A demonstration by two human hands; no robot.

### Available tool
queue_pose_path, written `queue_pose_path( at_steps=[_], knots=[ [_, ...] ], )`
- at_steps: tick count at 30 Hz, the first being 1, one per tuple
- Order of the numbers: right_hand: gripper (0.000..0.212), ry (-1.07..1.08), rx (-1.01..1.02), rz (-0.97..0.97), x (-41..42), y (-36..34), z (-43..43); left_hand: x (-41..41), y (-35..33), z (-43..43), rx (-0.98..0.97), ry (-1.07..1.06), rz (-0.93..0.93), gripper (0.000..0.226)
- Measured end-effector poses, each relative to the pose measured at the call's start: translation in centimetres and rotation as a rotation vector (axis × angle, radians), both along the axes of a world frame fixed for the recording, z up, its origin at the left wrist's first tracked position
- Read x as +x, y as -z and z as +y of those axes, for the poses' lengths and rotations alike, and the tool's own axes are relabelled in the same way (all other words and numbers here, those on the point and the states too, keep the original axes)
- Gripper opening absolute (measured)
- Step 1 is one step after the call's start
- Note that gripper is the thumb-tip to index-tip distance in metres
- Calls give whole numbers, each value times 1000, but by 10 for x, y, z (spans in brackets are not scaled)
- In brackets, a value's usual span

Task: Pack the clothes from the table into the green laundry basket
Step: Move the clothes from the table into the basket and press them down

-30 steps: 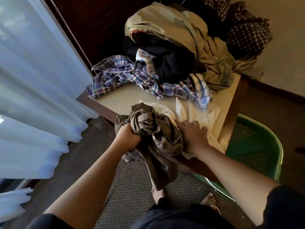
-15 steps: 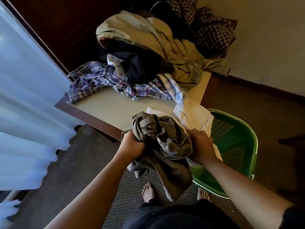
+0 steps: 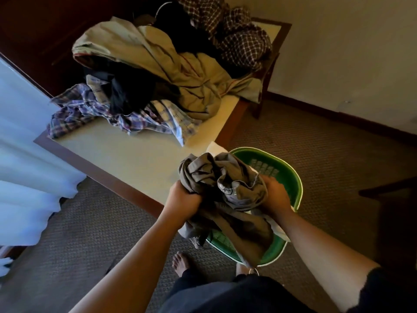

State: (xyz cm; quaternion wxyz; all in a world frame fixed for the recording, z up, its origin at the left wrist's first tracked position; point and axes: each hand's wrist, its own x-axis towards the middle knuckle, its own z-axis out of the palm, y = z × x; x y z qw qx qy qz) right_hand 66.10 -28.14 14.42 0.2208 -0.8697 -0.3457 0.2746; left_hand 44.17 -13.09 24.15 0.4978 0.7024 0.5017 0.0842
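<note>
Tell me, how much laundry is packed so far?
Early days: what shows of the basket holds no clothes. Left hand and right hand grip a grey bundle over it. A plaid shirt, khaki cloth and dark clothes lie heaped on the table.

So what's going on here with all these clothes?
A person is packing laundry. The left hand and right hand both grip a crumpled grey-brown fabric garment, with a white cloth showing under it. The bundle is held just above the green plastic laundry basket on the brown carpet and is not yet released. A khaki garment and a blue plaid shirt lie heaped on the cream-topped wooden table.
</note>
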Motion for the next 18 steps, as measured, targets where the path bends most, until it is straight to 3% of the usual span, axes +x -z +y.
queue_pose_path(
  at_steps=[3, 6, 13, 18],
  knots=[
    [82, 23, -75, 45, 17, 2, -9, 1, 7, -19, -39, -27, -2, 15],
    [88, -22, -50, 100, 21, 2, -13, -6, 14, -32, -6, -4, 54, 11],
    [55, -29, 25, 199, 8, 7, -39, -18, 26, -64, -2, -31, 42, 16],
    [27, 222, 230, 517, -17, -6, -67, -14, 36, -85, -26, -72, 14, 20]
  ],
)
